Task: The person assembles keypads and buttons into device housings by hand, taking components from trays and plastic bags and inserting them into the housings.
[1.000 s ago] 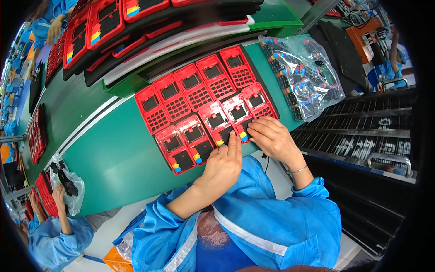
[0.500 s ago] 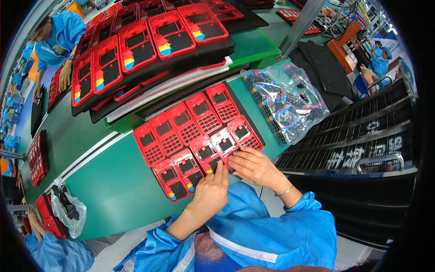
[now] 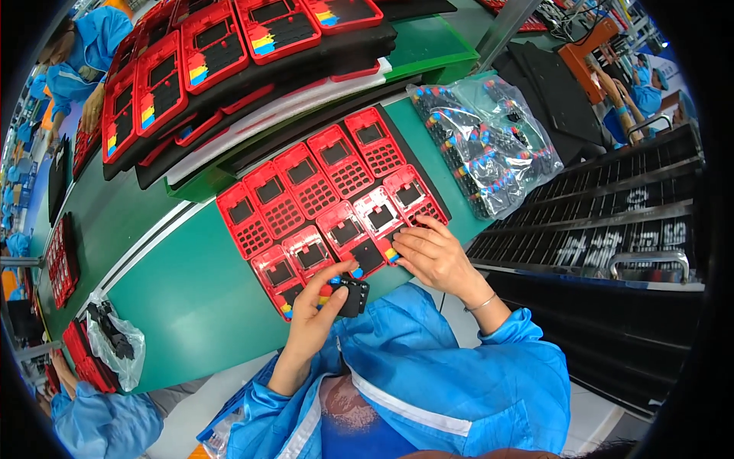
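Note:
My left hand [image 3: 310,317] is closed on a black rubber keypad [image 3: 353,298] with a few coloured keys, held above the near table edge. It may be more than one pad stacked; I cannot tell. My right hand [image 3: 436,258] rests its fingertips on a red plastic housing [image 3: 378,210] in the near row, its fingers apart. Yellow and blue keys [image 3: 393,255] peek out beside those fingertips. To the left, another red housing [image 3: 342,224] has a black keypad in its lower half. The far-row housings [image 3: 300,172] show bare key holes.
Stacked trays of red housings [image 3: 214,46] rise at the back left. A clear bag of coloured-key keypads [image 3: 489,145] lies right of the housings. Black crates [image 3: 581,306] stand at far right. Co-workers in blue [image 3: 107,424] sit at the left.
My left hand has come off the housings toward me and now holds a black keypad. My right hand has shifted slightly, its fingers more bent. The whole view has tilted a little.

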Demonstrator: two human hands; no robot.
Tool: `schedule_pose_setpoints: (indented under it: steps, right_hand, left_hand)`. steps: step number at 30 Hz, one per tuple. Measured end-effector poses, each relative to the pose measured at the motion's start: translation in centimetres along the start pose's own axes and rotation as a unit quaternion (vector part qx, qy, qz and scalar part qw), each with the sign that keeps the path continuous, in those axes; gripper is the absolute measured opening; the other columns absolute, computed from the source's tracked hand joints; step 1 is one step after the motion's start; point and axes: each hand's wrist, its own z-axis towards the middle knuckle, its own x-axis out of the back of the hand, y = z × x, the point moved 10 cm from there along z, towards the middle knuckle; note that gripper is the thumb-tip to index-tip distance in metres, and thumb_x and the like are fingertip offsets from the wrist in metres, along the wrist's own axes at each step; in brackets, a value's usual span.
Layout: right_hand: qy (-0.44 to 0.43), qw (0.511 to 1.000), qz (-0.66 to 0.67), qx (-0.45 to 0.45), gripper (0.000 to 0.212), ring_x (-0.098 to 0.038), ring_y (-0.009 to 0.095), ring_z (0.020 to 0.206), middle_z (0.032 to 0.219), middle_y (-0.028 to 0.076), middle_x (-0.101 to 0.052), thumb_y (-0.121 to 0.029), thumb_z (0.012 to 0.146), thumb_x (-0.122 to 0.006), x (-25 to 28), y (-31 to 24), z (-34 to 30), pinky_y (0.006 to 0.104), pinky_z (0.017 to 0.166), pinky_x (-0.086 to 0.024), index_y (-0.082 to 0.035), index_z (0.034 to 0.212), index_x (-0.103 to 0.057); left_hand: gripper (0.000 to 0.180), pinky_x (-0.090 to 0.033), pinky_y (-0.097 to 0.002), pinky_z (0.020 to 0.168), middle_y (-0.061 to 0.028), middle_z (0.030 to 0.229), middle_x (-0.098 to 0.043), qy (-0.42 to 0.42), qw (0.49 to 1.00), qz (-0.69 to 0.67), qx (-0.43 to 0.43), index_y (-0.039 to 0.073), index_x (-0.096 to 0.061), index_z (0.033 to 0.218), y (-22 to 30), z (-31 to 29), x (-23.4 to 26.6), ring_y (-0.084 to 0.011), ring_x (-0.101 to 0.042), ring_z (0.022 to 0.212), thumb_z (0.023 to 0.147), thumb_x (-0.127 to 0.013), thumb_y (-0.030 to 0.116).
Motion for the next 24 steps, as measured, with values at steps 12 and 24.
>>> schedule_pose_setpoints:
  steps: [12, 24]
  right_hand:
    - [0.043, 0.992, 0.116, -0.024, 0.033, -0.068, 0.027, 0.098, 0.111, 0.01, -0.073, -0.016, 0.083, -0.082, 1.9, -1.5, 2.5, 0.0421, 0.086, -0.054, -0.002, 0.112, -0.076]
    - [0.026, 0.942, 0.293, -0.161, 0.024, -0.069, 0.023, 0.093, 0.102, 0.01, -0.068, -0.002, 0.085, -0.079, 2.1, 0.5, 1.9, 0.0341, 0.08, -0.056, -0.006, 0.108, -0.079]
  left_hand:
    - [0.048, -0.049, -0.0235, 0.097, -0.0085, 0.151, -0.051, 0.025, 0.998, -0.065, 0.01, -0.001, -0.054, 0.147, -1.1, 0.3, -0.2, -0.0137, -0.056, 0.128, 0.099, -0.058, -0.004]
    - [0.043, -0.056, -0.0302, 0.098, -0.0111, 0.141, -0.054, -0.011, 0.997, -0.006, -0.076, -0.002, -0.066, 0.131, -0.8, 0.5, -0.7, -0.0186, -0.064, 0.118, 0.089, -0.075, -0.008]
